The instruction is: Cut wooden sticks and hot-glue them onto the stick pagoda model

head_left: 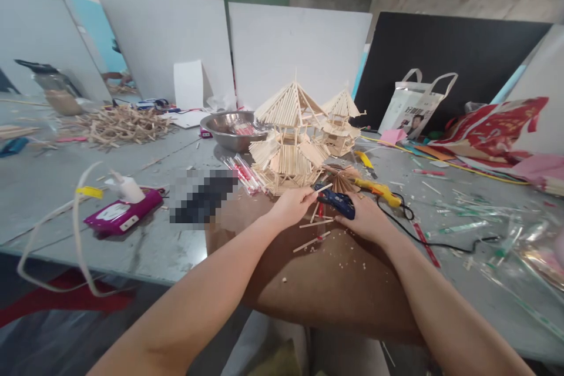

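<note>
Pinched in the fingers of my left hand (294,204) is a thin wooden stick (325,187). My right hand (366,215) grips a dark blue hand cutter (339,202), its front end close to that stick; the jaws are too small to make out. Below both hands, cut sticks (312,241) and small chips lie on a brown board (317,288). Just beyond stands a pavilion model (288,153) built of wooden sticks, with a pointed roof. A second, smaller stick pavilion (341,123) is behind it to the right.
A yellow glue gun (382,190) with a black cord lies at right, near a yellow utility knife (363,158). Behind at left are a metal bowl (233,131) and a stick pile (123,124). A purple power strip (124,211) sits at left; plastic wrappers (502,241) litter the right.
</note>
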Demonstrator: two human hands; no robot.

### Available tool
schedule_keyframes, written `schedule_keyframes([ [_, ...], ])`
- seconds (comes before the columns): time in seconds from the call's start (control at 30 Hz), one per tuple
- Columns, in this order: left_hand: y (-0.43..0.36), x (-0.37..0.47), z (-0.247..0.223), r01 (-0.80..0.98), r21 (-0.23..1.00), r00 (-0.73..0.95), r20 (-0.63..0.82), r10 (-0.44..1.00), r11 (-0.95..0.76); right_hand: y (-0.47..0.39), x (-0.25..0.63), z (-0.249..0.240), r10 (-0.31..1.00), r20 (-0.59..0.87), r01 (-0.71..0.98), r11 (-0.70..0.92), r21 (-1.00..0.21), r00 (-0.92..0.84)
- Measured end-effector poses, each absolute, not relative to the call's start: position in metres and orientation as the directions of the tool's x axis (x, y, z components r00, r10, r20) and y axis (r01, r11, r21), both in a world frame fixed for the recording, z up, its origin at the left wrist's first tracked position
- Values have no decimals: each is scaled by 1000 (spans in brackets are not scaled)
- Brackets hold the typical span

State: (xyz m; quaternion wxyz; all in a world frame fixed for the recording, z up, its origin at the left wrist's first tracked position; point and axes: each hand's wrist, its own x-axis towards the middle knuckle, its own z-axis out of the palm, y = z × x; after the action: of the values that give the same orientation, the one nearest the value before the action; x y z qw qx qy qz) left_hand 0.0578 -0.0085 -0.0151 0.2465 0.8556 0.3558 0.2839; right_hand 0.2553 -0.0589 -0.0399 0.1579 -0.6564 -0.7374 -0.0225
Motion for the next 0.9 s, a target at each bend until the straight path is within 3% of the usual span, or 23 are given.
schedule_keyframes([
  [0.13,-9,57,-17,629,438,559,318,765,-642,-57,257,-47,978,196,992,86,-97,-66],
  [0.27,-13,57,-17,697,331,571,279,772,-636,-57,257,-49,974,208,986,116,-115,-91],
  [0.47,-24,62,-17,755,250,570,207,795,-606,-60,247,-40,845,517,940,274,-203,-134],
  [0.6,-29,66,-18,760,203,588,189,787,-617,-66,233,-35,821,514,926,356,-123,-248],
  [0.9,-30,68,-28,738,73,647,205,734,-671,-72,224,-32,873,428,972,224,72,-233],
])
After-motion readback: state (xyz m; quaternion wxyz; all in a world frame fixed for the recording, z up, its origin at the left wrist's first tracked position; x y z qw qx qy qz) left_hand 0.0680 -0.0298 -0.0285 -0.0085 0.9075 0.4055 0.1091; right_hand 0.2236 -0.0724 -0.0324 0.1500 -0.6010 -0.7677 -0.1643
